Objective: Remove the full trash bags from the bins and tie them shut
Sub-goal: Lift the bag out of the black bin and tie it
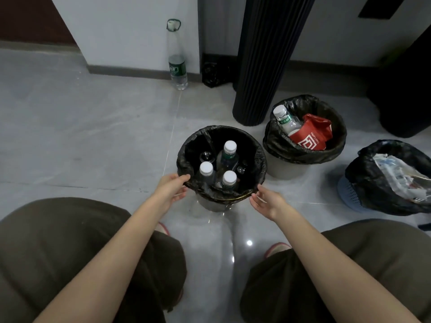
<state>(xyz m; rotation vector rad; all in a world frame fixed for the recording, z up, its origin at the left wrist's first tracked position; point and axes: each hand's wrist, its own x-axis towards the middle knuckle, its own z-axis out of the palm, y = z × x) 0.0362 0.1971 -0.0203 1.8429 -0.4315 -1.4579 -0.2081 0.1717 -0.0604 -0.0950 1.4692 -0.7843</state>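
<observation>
A small bin lined with a black trash bag [256,159] stands on the floor right in front of me, with several capped plastic bottles [229,150] upright inside. My left hand [171,190] pinches the bag's folded edge at the near-left rim. My right hand [265,201] reaches the near-right rim, its fingertips touching the bag's edge. A second lined bin [275,141] behind and to the right holds a bottle and a red paper bag [312,136]. A third black bag [368,183] with crumpled plastic sits on a blue perforated bin at far right.
A tall black ribbed column [261,66] rises just behind the bins. A clear water bottle [177,61] stands against the wall, with a crumpled black bag [211,74] beside it. A dark object [405,101] fills the far right. My knees frame the glossy grey tile floor [81,136].
</observation>
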